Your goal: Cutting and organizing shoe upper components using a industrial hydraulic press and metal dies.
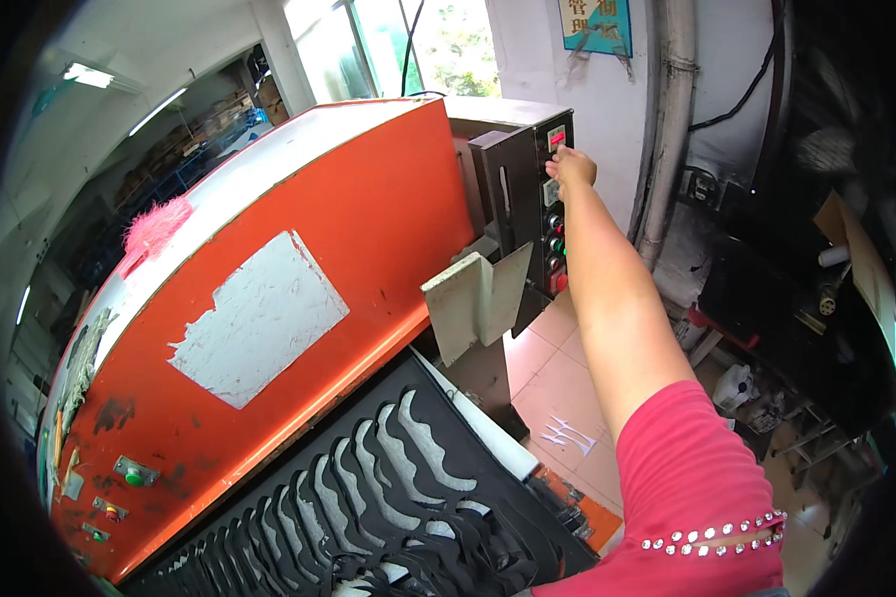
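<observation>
My right hand [573,171] is stretched far forward to a black control panel [534,194] on the side of an orange machine. Its fingers are drawn together against the panel, just below a small red-lit display [557,137]; whatever they pinch or press is hidden. Below the hand, the panel carries several round buttons and a red button [558,282]. A black sheet [508,488] lies on the machine's bed, with rows of wavy strips cut in it and pale gaps showing through. My left hand is out of view.
The orange machine body [388,189] fills the left, with a pink fluffy thing [156,231] on top and a green button [134,479] low on its front. A bent metal plate [475,303] juts out beside the panel. White scraps [569,435] lie on the tiled floor; a pipe [675,129] runs down the wall.
</observation>
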Available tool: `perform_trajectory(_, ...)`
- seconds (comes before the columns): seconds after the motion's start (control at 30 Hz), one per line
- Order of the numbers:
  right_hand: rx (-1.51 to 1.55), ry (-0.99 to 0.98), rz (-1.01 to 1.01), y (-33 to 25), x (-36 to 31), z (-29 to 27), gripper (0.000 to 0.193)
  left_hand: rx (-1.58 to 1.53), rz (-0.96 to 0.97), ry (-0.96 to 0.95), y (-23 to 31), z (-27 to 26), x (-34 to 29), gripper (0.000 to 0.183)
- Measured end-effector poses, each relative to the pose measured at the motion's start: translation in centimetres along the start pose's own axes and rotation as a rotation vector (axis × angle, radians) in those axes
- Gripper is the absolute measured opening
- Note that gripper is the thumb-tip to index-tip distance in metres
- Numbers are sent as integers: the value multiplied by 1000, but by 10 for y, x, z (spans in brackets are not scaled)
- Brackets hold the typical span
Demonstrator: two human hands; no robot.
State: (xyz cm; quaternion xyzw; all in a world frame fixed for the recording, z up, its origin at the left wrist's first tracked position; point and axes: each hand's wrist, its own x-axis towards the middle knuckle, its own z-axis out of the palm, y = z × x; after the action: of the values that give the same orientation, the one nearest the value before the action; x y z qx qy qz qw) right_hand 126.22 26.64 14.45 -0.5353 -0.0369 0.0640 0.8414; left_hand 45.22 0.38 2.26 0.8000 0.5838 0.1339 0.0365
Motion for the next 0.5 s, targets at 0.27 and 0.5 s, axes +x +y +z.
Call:
perform_trajectory(0.27, 112, 2, 58, 9, 20, 1, 16, -73, 18, -61, -18, 5, -2, 48)
perform_trajectory(0.5, 283, -59, 208, 1, 37, -7, 8, 57, 119, 47, -53, 34, -19, 47)
